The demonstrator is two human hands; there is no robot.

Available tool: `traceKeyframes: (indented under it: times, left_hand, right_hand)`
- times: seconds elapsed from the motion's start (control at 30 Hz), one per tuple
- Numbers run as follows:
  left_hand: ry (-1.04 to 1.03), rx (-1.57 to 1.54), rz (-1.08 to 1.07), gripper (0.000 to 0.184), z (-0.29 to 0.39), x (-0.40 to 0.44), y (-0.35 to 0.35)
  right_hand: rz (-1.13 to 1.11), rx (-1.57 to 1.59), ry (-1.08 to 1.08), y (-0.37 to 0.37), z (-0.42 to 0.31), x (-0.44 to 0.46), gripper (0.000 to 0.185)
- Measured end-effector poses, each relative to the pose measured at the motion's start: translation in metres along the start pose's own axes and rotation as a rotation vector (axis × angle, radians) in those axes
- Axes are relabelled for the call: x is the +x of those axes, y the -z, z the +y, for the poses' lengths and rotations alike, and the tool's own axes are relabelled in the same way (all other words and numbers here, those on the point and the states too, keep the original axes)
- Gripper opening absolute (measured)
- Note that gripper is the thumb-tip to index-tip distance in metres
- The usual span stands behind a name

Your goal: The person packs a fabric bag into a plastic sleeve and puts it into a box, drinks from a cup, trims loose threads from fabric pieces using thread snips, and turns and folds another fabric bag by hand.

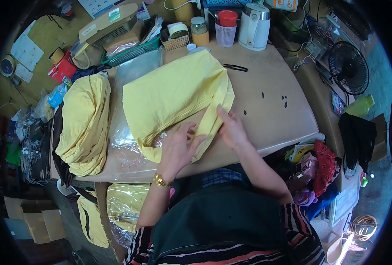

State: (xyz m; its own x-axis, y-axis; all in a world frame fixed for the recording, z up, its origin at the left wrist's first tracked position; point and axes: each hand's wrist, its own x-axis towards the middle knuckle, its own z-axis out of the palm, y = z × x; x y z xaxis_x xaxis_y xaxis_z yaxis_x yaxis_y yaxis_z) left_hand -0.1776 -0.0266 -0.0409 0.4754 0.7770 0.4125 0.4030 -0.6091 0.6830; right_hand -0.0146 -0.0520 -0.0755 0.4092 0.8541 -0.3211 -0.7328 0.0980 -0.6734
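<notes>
A yellow cloth bag (169,88) with a wide strap lies on the brown-covered table in front of me. My right hand (232,129) pinches the outer edge of the strap, thumb on top. Across from it, my left hand (178,148) has bent fingers and its thumb on the strap's inner edge; the cloth under the fingers is partly hidden. Beyond the bag sits a pair of black thread snips (235,67). Clear plastic sleeves (127,132) are partly under the bag, and a pile of folded yellow cloth (84,126) rests at the left.
Along the back stand a white kettle (254,27), a lilac cup (225,35), a glass jar (199,32) and a green basket (132,51). Small dark bits (286,104) dot the table's right side. A black fan (348,67) is at the far right.
</notes>
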Motion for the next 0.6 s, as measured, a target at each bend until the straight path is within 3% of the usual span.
traceKeyframes:
  times: [0.1,0.23,0.33,0.4,0.43,0.5,0.6]
  left_hand:
    - [0.081,0.188,-0.083,0.023,0.0,0.018,-0.009]
    - [0.118,0.15,-0.188,0.019,-0.005,0.023,-0.011]
    - [0.099,0.139,-0.148,0.021,0.003,0.024,-0.018]
    - [-0.077,0.205,0.071,0.022,0.016,0.033,-0.025]
    - [-0.074,0.208,0.075,0.022,0.013,0.038,-0.027]
    - [-0.065,0.162,-0.088,0.023,0.004,0.047,-0.034]
    - [0.009,0.068,-0.123,0.023,-0.005,0.056,-0.042]
  right_hand:
    - [0.002,-0.032,-0.013,0.027,0.023,0.005,0.026]
    - [0.055,-0.05,0.095,0.048,0.025,0.011,0.025]
    - [0.033,-0.117,0.176,0.039,0.021,0.004,0.019]
    - [-0.021,-0.125,0.203,0.036,0.023,0.0,0.017]
    - [-0.075,-0.13,0.234,0.033,0.024,-0.001,0.017]
    - [-0.075,-0.146,0.227,0.028,0.024,-0.005,0.016]
    - [-0.082,-0.079,0.21,0.028,0.022,-0.008,0.019]
